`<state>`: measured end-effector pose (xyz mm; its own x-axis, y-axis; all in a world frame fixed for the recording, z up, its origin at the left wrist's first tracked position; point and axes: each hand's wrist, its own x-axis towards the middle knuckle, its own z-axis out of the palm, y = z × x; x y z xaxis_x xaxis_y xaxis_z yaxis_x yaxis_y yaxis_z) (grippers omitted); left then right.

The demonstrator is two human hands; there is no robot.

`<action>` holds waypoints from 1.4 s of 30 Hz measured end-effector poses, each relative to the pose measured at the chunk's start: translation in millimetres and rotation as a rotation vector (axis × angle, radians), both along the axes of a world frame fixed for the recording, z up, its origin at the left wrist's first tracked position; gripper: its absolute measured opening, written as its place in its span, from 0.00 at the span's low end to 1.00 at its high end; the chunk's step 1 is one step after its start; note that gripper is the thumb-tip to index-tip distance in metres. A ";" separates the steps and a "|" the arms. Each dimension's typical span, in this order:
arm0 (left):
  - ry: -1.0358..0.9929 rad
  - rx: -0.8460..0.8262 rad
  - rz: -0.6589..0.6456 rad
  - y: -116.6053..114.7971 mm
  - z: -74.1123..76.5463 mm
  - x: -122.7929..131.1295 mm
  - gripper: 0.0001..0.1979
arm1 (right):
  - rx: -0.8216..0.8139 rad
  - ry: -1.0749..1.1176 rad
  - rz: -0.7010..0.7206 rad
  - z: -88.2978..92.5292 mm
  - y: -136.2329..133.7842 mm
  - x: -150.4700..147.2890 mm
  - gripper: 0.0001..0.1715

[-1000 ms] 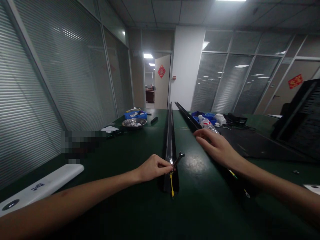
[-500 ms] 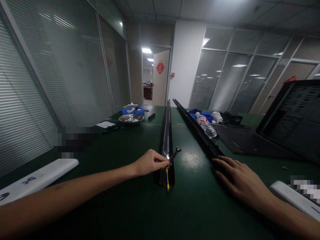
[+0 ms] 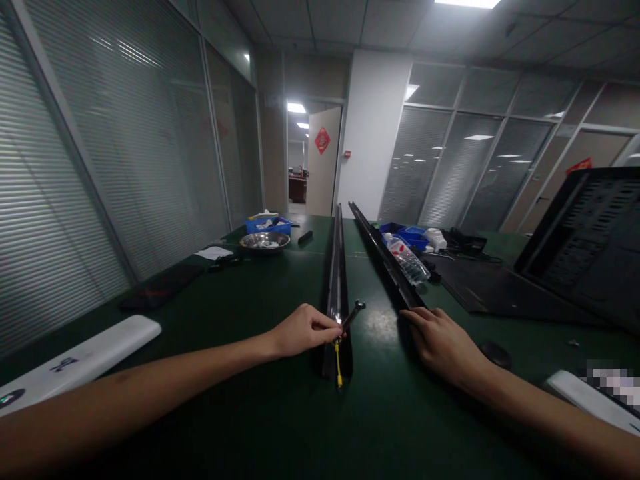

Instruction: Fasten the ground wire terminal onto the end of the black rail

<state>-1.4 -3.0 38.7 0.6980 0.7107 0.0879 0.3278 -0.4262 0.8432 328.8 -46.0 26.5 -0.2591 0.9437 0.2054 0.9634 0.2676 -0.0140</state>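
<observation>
My left hand pinches a metal wrench over the near part of a long black channel-shaped rail. Just below those fingers, a yellow cable lies along the rail's near end. A second long dark rail slants across the table to the right. My right hand is closed over the near end of that second rail, which it partly hides.
Left of the rails are a metal bowl, a blue bin and a white device. On the right are a plastic bottle, blue bins, a black mat and a large black panel.
My right hand has moved left with the near end of the second rail, uncovering a round black object. The left hand still holds the wrench; the view has shifted slightly.
</observation>
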 end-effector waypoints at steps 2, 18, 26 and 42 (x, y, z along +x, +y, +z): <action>-0.001 0.004 0.000 0.2 -0.2 -0.2 0.17 | 0.006 -0.017 0.003 1.2 9.3 -6.9 0.30; 0.019 0.042 -0.029 4.0 -4.4 0.0 0.18 | 0.034 -0.095 -0.045 6.0 92.3 -50.7 0.26; 0.005 0.033 -0.047 1.7 -1.5 -0.4 0.17 | 0.016 -0.067 -0.079 8.1 135.5 -67.1 0.22; 0.022 0.071 -0.060 2.7 -1.2 0.4 0.18 | 0.021 -0.039 -0.087 12.1 137.2 -66.0 0.33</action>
<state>-0.9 -0.3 37.5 0.7418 0.6597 0.1208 0.3177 -0.5043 0.8029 262.8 91.1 38.6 -0.1846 0.9586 0.2170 0.9827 0.1829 0.0282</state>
